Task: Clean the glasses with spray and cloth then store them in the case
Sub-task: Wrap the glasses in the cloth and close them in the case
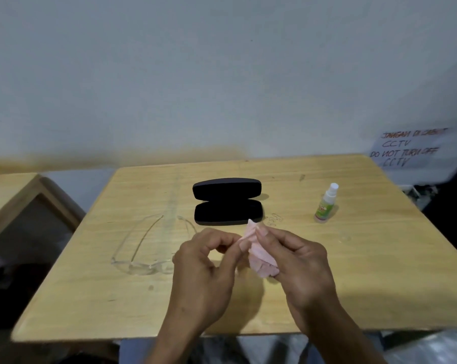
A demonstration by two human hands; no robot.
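Pink cloth (259, 254) pinched between both hands, left (203, 269) and right (298, 261), readied for wiping; glasses (148, 248) wait lower left; case (227, 202) lies open.

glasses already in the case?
No, the clear glasses lie on the table left of the open black case, which holds nothing visible.

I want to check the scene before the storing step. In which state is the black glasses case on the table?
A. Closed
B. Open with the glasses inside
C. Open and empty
C: the black glasses case lies open, empty; the clear glasses lie on the table left of it.
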